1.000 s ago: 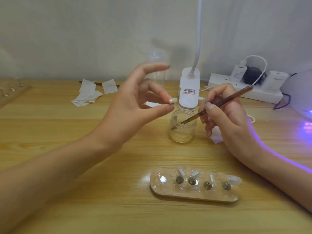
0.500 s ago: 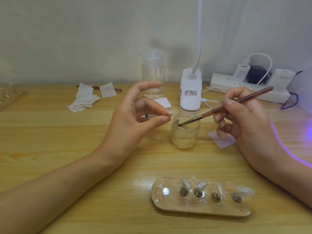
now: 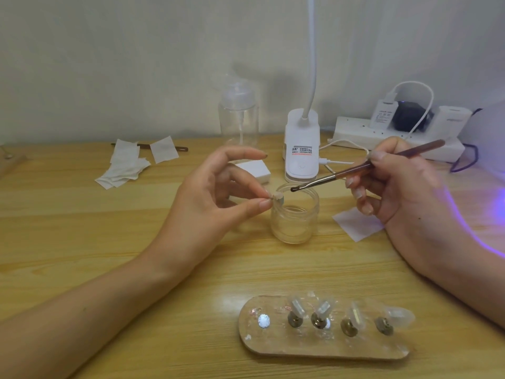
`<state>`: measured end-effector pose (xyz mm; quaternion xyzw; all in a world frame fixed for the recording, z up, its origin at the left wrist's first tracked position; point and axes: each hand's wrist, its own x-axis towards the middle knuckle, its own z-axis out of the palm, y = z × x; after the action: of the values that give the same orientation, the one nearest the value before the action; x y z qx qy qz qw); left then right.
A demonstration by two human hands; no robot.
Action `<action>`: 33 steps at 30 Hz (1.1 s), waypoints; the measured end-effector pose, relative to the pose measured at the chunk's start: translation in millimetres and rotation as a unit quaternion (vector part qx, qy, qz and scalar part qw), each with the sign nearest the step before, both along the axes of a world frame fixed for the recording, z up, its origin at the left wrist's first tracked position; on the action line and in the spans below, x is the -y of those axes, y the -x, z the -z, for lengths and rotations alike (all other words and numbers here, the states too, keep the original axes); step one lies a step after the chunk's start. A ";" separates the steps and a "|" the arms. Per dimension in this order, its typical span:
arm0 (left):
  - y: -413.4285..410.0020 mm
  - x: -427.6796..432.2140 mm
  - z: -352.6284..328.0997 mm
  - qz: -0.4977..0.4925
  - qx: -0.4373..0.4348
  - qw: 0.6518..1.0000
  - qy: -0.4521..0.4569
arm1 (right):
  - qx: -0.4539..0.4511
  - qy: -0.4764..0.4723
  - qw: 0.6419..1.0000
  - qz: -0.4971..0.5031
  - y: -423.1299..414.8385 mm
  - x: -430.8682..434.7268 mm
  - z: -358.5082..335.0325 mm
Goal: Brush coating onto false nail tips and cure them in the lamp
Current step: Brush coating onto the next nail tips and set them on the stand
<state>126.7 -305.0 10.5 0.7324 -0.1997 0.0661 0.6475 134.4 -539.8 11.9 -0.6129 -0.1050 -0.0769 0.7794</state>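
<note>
Step in hand: the coating looks about to go on, with the brush [image 3: 363,167] loaded and not yet touching the nail tip [image 3: 278,199].
Left hand [image 3: 216,198]: thumb and one of the fingers [image 3: 262,205] pinch the nail tip; the other fingers are spread and raised.
Right hand [image 3: 401,192]: fingers curl round the brush like a pen, its dark wet end over the open jar [image 3: 296,222].
Nail tip: in the air at the jar's left rim, just beside the bristles.
Holder [image 3: 322,348]: lies near the front of the counter [image 3: 82,242], with four tips on pegs and one bare peg at its left end.
Curing lamp: not in view; only a purple glow [image 3: 498,198] shows at the right edge.
Next move: probably bring the bristles to the tip and stroke lightly, with the left hand held steady so the pinch does not smear the wet coat.
</note>
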 end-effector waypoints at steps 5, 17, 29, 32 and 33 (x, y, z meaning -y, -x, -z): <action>-0.1 -1.0 1.2 -0.012 0.012 1.000 -0.021 | 0.009 0.024 1.000 -0.007 3.0 -2.5 -4.1; 1.9 -0.2 0.3 -0.019 0.021 0.999 -0.019 | 0.022 0.046 0.999 -0.006 4.3 -5.2 -2.6; 2.4 2.5 -0.7 -0.030 0.037 0.998 -0.034 | 0.022 0.034 0.999 0.001 4.1 -5.2 -3.6; 2.5 2.6 -0.3 -0.033 0.053 0.997 -0.039 | 0.034 0.049 0.998 -0.018 5.0 -7.5 -3.6; 2.6 2.3 -0.2 -0.035 0.059 0.997 -0.044 | 0.030 0.054 0.998 -0.011 5.1 -8.0 -3.5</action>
<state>124.0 -307.3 10.7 0.7615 -0.2143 0.1228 0.5992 129.3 -531.7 15.4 -0.6502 -0.1391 -0.0804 0.7426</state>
